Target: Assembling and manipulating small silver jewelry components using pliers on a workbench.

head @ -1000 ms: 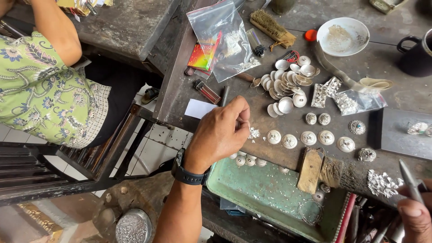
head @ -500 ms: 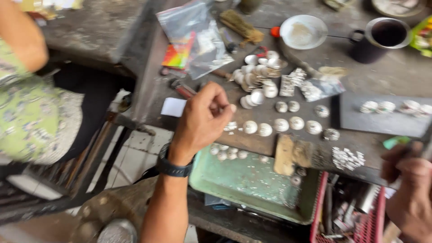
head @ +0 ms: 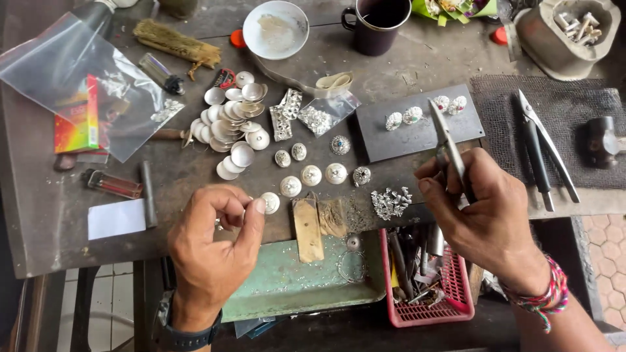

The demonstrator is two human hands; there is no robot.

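My left hand (head: 212,244) pinches a small silver dome (head: 269,203) at its fingertips. My right hand (head: 479,208) grips tweezers (head: 448,146), long axis pointing up-left; the dome sits well left of their tip.

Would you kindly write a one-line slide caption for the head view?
At a cluttered workbench, the left hand pinches a small round silver dome while the right hand holds tweezers.
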